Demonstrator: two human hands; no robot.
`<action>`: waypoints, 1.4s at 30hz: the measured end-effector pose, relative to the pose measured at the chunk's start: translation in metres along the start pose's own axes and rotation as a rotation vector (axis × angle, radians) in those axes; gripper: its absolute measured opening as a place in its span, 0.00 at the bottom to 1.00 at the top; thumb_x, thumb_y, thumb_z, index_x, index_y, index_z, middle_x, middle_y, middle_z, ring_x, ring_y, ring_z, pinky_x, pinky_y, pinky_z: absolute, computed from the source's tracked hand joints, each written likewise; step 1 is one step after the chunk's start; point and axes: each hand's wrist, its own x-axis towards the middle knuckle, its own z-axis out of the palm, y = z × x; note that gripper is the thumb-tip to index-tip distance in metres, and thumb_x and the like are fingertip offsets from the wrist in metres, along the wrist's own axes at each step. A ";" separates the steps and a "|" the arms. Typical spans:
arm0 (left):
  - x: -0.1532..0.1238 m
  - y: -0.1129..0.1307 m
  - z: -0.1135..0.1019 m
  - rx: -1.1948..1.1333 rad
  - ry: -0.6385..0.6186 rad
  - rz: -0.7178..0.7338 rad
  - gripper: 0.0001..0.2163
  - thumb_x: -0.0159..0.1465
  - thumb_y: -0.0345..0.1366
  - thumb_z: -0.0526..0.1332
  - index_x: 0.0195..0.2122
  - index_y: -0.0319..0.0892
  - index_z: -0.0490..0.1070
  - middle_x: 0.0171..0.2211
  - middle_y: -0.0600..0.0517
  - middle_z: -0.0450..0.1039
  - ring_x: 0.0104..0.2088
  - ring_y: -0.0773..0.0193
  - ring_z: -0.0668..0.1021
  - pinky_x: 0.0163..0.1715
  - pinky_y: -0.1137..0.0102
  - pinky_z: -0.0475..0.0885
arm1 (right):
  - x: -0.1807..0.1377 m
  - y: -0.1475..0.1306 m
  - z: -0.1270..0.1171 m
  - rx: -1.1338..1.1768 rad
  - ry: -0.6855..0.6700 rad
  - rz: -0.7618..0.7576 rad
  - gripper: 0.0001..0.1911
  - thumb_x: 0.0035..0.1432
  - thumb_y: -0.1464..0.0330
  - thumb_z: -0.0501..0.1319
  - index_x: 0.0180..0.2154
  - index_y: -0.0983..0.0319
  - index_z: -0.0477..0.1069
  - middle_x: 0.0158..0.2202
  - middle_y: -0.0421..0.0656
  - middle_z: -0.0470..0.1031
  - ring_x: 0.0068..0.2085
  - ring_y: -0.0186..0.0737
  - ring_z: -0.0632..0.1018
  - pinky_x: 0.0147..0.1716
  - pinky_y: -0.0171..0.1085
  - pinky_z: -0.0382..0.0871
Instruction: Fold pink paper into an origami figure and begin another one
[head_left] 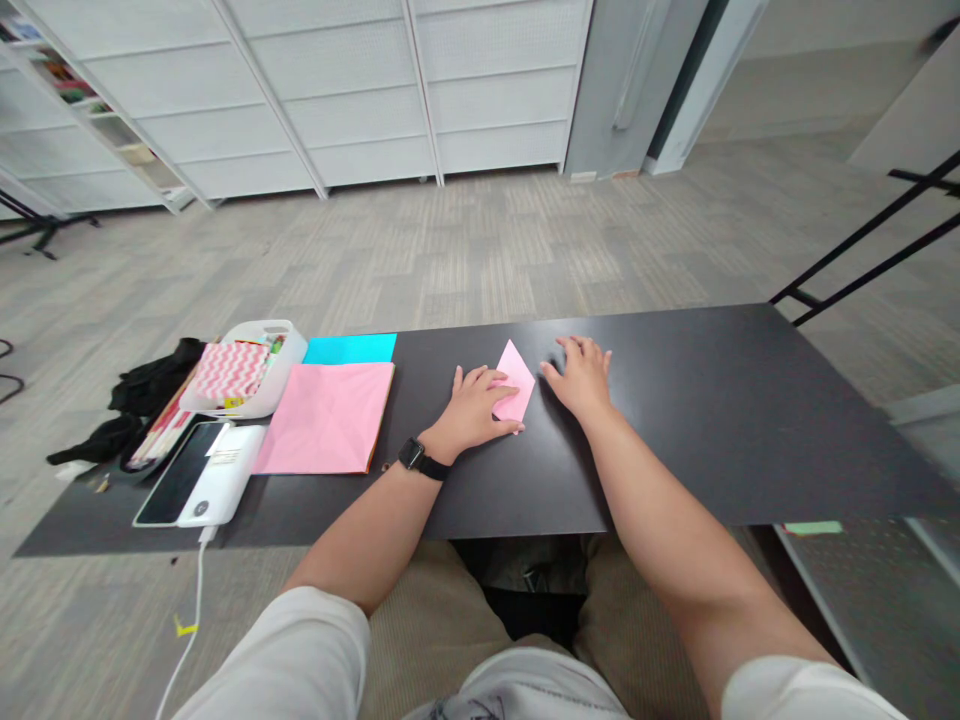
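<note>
A small folded piece of pink paper [517, 385], pointed at its far end, lies on the dark table [697, 410] in front of me. My left hand [480, 405] rests over its left side with the fingers spread flat, hiding part of the paper. Just to the right of the paper is my right hand [581, 375], apart from it, fingers loosely spread and holding nothing. A black watch [424, 458] is strapped round my left wrist.
Left of my hands lies a stack of pink paper sheets [330, 415], with a blue sheet [352, 348] behind. Farther left are a white basket [281, 375], a phone [176, 475], a white power bank [221, 480] with a cable [199, 590], and black cloth [157, 380].
</note>
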 end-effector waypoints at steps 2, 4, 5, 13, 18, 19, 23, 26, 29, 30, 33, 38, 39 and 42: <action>0.000 0.000 0.000 0.002 0.001 0.001 0.30 0.60 0.56 0.74 0.63 0.57 0.76 0.69 0.49 0.68 0.74 0.39 0.61 0.75 0.33 0.37 | 0.003 -0.001 -0.004 0.053 0.038 -0.016 0.26 0.67 0.59 0.61 0.63 0.60 0.71 0.64 0.58 0.70 0.66 0.61 0.68 0.69 0.66 0.53; 0.000 0.000 0.000 0.004 -0.001 0.001 0.30 0.61 0.56 0.73 0.63 0.58 0.75 0.69 0.50 0.67 0.74 0.39 0.60 0.75 0.33 0.37 | 0.004 -0.002 -0.010 0.106 0.050 -0.048 0.23 0.68 0.61 0.61 0.60 0.60 0.74 0.62 0.57 0.72 0.64 0.59 0.71 0.66 0.59 0.60; 0.000 0.001 0.000 0.005 0.000 0.002 0.29 0.61 0.56 0.73 0.63 0.58 0.75 0.69 0.50 0.67 0.74 0.39 0.60 0.75 0.33 0.37 | 0.005 -0.004 -0.012 0.131 0.046 -0.069 0.20 0.68 0.61 0.61 0.58 0.59 0.76 0.60 0.55 0.74 0.62 0.58 0.72 0.65 0.56 0.63; 0.000 0.003 0.001 -0.028 0.054 0.015 0.31 0.62 0.53 0.73 0.65 0.52 0.69 0.67 0.46 0.69 0.73 0.41 0.63 0.75 0.34 0.38 | -0.005 -0.018 -0.024 0.251 -0.285 -0.362 0.11 0.69 0.67 0.61 0.42 0.56 0.84 0.43 0.44 0.82 0.47 0.46 0.80 0.53 0.44 0.71; 0.001 0.005 -0.003 -0.091 0.057 -0.012 0.25 0.67 0.50 0.68 0.62 0.50 0.68 0.65 0.46 0.72 0.73 0.44 0.64 0.75 0.36 0.43 | -0.008 -0.018 -0.020 0.167 -0.428 -0.450 0.09 0.67 0.66 0.66 0.43 0.51 0.86 0.46 0.43 0.82 0.50 0.47 0.79 0.55 0.48 0.70; 0.001 0.005 -0.004 -0.100 0.081 -0.025 0.21 0.70 0.48 0.65 0.61 0.51 0.69 0.65 0.47 0.73 0.72 0.47 0.65 0.76 0.38 0.44 | -0.008 -0.017 -0.020 0.160 -0.427 -0.452 0.09 0.66 0.66 0.66 0.44 0.51 0.86 0.47 0.43 0.82 0.50 0.47 0.79 0.56 0.48 0.70; 0.004 -0.003 -0.008 -0.081 0.258 -0.136 0.11 0.73 0.34 0.56 0.52 0.50 0.74 0.61 0.51 0.76 0.65 0.56 0.73 0.75 0.44 0.50 | -0.007 -0.014 -0.018 0.142 -0.392 -0.439 0.09 0.67 0.67 0.66 0.43 0.50 0.86 0.47 0.43 0.81 0.50 0.46 0.79 0.55 0.48 0.70; 0.006 -0.009 -0.008 -0.030 0.323 -0.234 0.12 0.69 0.30 0.56 0.48 0.50 0.76 0.59 0.51 0.77 0.62 0.54 0.74 0.74 0.43 0.53 | -0.005 -0.011 -0.017 0.128 -0.357 -0.400 0.09 0.67 0.67 0.65 0.41 0.52 0.87 0.45 0.43 0.81 0.48 0.46 0.79 0.53 0.46 0.71; 0.006 -0.012 -0.006 0.000 0.300 -0.282 0.12 0.68 0.30 0.57 0.44 0.50 0.79 0.58 0.51 0.78 0.62 0.51 0.74 0.73 0.41 0.54 | -0.004 -0.008 -0.017 0.118 -0.338 -0.367 0.09 0.67 0.67 0.66 0.41 0.52 0.87 0.44 0.44 0.81 0.47 0.47 0.79 0.51 0.46 0.71; 0.006 -0.012 -0.006 0.006 0.290 -0.290 0.12 0.68 0.30 0.57 0.43 0.50 0.80 0.58 0.51 0.78 0.62 0.51 0.74 0.72 0.41 0.55 | -0.004 -0.007 -0.017 0.119 -0.336 -0.363 0.09 0.67 0.67 0.66 0.41 0.52 0.87 0.44 0.45 0.81 0.47 0.47 0.79 0.51 0.46 0.71; 0.006 -0.012 -0.006 0.010 0.271 -0.298 0.12 0.67 0.30 0.58 0.39 0.50 0.81 0.58 0.53 0.78 0.62 0.50 0.74 0.72 0.40 0.56 | -0.005 -0.007 -0.016 0.129 -0.331 -0.368 0.09 0.66 0.67 0.66 0.41 0.52 0.87 0.44 0.45 0.81 0.46 0.47 0.79 0.50 0.45 0.71; 0.005 -0.010 -0.010 -0.015 0.241 -0.297 0.15 0.62 0.26 0.58 0.40 0.51 0.81 0.59 0.54 0.78 0.62 0.50 0.74 0.71 0.42 0.57 | -0.005 -0.007 -0.016 0.138 -0.335 -0.366 0.09 0.66 0.67 0.66 0.40 0.52 0.87 0.44 0.45 0.81 0.46 0.47 0.79 0.51 0.46 0.71; 0.005 -0.010 -0.010 -0.023 0.242 -0.292 0.16 0.61 0.24 0.58 0.40 0.51 0.81 0.59 0.54 0.78 0.62 0.51 0.74 0.71 0.42 0.58 | -0.005 -0.007 -0.017 0.136 -0.337 -0.364 0.09 0.66 0.67 0.66 0.40 0.52 0.87 0.44 0.45 0.81 0.47 0.47 0.79 0.51 0.46 0.71; 0.004 -0.010 -0.010 -0.046 0.248 -0.251 0.17 0.61 0.24 0.58 0.43 0.51 0.80 0.58 0.54 0.78 0.62 0.52 0.75 0.71 0.42 0.58 | -0.004 -0.005 -0.018 0.127 -0.329 -0.360 0.09 0.66 0.68 0.66 0.41 0.53 0.87 0.44 0.45 0.81 0.47 0.47 0.79 0.52 0.47 0.71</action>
